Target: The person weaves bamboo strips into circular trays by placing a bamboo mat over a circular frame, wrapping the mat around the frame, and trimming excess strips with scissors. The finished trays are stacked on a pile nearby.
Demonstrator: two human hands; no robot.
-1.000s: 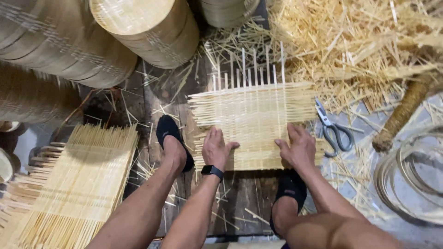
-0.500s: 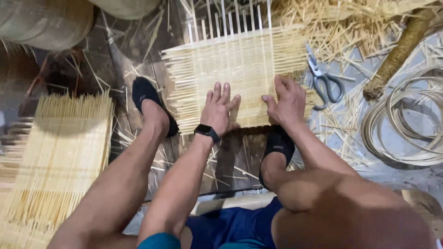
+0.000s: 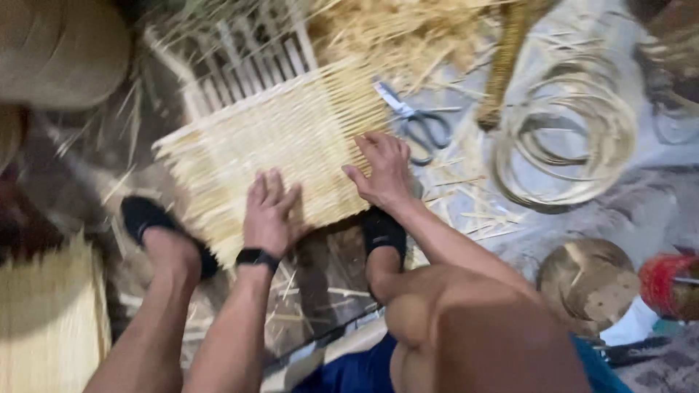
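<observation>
- The left hand lies flat, palm down, on the near edge of the woven mat; its fingers are spread and straight, gripping nothing. A black watch circles its wrist, and the forearm runs back toward the lower edge of the view.
- The right hand rests on the mat's near right corner, fingers open and slightly curled, pressing down rather than clasping; its thumb points toward the left hand.
- The mat lies on the floor between the person's feet, tilted so one corner points away from the person. Loose upright slats stick out of its far edge.
- A black shoe sits just left of the mat, another black shoe just under its right corner, below the right hand.
- Scissors with grey handles lie just right of the mat, apart from it.
- A coil of thin cane lies further right of the mat, beyond the scissors.
- A heap of straw-coloured shavings spreads behind the mat's far right side.
- A round woven basket stands beyond the mat's left side; its contents cannot be told.
- A stack of pale strips lies left of the mat, near the left leg.
- A red spool sits far right of the mat, beside a round brown lid-like disc; the blur hides any finer detail.
</observation>
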